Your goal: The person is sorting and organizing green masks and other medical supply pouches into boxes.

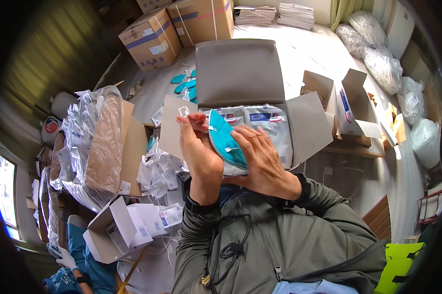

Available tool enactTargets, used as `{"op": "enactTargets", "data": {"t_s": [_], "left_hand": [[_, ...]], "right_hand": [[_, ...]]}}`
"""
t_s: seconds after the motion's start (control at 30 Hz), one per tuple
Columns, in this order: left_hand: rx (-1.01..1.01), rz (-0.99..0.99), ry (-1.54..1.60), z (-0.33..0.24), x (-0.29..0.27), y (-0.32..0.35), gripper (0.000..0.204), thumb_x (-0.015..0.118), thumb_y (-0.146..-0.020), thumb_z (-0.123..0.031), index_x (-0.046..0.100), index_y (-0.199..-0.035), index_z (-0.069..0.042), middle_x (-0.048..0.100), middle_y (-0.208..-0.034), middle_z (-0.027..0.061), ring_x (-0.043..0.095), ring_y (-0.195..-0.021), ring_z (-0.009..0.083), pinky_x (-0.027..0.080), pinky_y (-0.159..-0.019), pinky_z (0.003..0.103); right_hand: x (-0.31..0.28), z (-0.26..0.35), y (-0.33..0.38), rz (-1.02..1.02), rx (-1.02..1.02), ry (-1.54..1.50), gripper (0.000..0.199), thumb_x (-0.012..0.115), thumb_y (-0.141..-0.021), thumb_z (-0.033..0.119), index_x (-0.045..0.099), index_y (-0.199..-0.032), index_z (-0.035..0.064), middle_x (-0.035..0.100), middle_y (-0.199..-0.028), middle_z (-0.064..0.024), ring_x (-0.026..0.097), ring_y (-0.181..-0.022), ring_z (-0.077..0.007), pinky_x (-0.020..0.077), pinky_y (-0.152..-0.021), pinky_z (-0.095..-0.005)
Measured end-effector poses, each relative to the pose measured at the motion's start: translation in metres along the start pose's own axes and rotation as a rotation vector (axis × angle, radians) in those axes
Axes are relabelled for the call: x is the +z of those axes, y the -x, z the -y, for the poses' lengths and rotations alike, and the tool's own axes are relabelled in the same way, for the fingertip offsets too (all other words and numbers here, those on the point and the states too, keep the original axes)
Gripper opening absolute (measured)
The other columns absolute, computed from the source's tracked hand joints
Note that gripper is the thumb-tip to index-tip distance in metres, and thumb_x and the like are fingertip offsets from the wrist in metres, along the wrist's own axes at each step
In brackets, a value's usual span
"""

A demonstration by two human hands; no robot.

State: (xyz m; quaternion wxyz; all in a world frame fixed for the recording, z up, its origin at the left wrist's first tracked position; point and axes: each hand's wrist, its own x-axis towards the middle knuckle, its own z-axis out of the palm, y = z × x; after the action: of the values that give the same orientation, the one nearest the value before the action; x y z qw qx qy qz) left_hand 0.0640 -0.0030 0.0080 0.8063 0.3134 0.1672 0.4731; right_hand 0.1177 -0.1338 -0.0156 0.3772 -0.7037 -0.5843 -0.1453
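Observation:
A teal folded face mask [225, 139] with white straps is held up in front of my chest. My left hand [199, 154] grips its left side, a loop of strap showing by the fingertips. My right hand [266, 158] lies against the mask's right edge, fingers stretched out and slightly blurred. Just beyond both hands stands a grey-white carton [306, 128] with its flaps spread. Silvery-white packets [272, 128] fill it, partly hidden behind the mask and my hands.
More teal masks [185, 84] lie beyond the carton's left side. White packets [157, 171] are heaped at left, beside a large box with plastic lining [103, 142]. Opened cartons [351, 110] stand at right. At lower left is another person's gloved hand [67, 259].

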Motion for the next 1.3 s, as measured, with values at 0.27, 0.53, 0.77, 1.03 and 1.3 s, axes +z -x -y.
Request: {"op": "enactTargets", "data": {"t_s": [0.27, 0.53, 0.77, 1.03, 1.3], "left_hand": [[0.080, 0.205, -0.315, -0.029, -0.035, -0.009, 0.037, 0.051, -0.091, -0.025, 0.053, -0.115, 0.004, 0.056, -0.118, 0.0139, 0.052, -0.109, 0.0215, 0.042, -0.093, 0.037], [0.139, 0.329, -0.857, -0.021, -0.011, 0.011, 0.052, 0.078, -0.072, -0.020, 0.054, -0.114, -0.001, 0.060, -0.105, 0.0094, 0.059, -0.085, 0.0150, 0.048, -0.076, 0.026], [0.248, 0.258, -0.842, -0.013, -0.014, 0.015, 0.024, 0.074, -0.075, -0.009, 0.062, -0.094, -0.002, 0.063, -0.083, 0.0042, 0.058, -0.076, 0.0112, 0.047, -0.071, 0.023], [0.423, -0.013, -0.825, -0.030, -0.032, 0.001, 0.025, 0.071, -0.077, -0.008, 0.061, -0.099, -0.002, 0.062, -0.087, 0.0047, 0.058, -0.080, 0.0136, 0.047, -0.074, 0.025], [0.401, 0.679, -1.012, 0.002, 0.003, 0.043, 0.059, 0.070, -0.077, -0.017, 0.045, -0.128, -0.003, 0.054, -0.116, 0.0138, 0.052, -0.107, 0.0242, 0.040, -0.091, 0.035]], "right_hand": [[-0.004, -0.035, -0.009, -0.074, 0.433, -0.859, 0.011, 0.054, -0.089, 0.006, 0.056, -0.095, -0.0026, 0.058, -0.078, -0.0042, 0.052, -0.067, -0.0098, 0.0449, -0.059, -0.0251], [-0.008, -0.038, -0.011, 0.011, 0.550, -1.306, 0.030, 0.052, -0.093, 0.022, 0.055, -0.110, -0.0032, 0.060, -0.093, -0.0030, 0.056, -0.083, -0.0089, 0.0479, -0.076, -0.0218], [-0.006, -0.040, -0.011, 0.177, 0.361, -0.925, 0.029, 0.067, -0.081, 0.015, 0.057, -0.099, -0.0045, 0.059, -0.082, -0.0065, 0.056, -0.075, -0.0097, 0.0478, -0.066, -0.0238], [-0.037, -0.062, -0.004, 0.355, 0.401, -0.901, 0.021, 0.051, -0.093, 0.014, 0.060, -0.091, -0.0048, 0.054, -0.063, -0.0025, 0.051, -0.060, -0.0059, 0.0415, -0.054, -0.0204], [-0.040, -0.040, -0.011, 0.346, 0.118, -0.501, 0.014, 0.055, -0.088, 0.011, 0.055, -0.087, -0.0032, 0.060, -0.072, -0.0180, 0.058, -0.066, -0.0361, 0.0443, -0.057, -0.0372]]}}
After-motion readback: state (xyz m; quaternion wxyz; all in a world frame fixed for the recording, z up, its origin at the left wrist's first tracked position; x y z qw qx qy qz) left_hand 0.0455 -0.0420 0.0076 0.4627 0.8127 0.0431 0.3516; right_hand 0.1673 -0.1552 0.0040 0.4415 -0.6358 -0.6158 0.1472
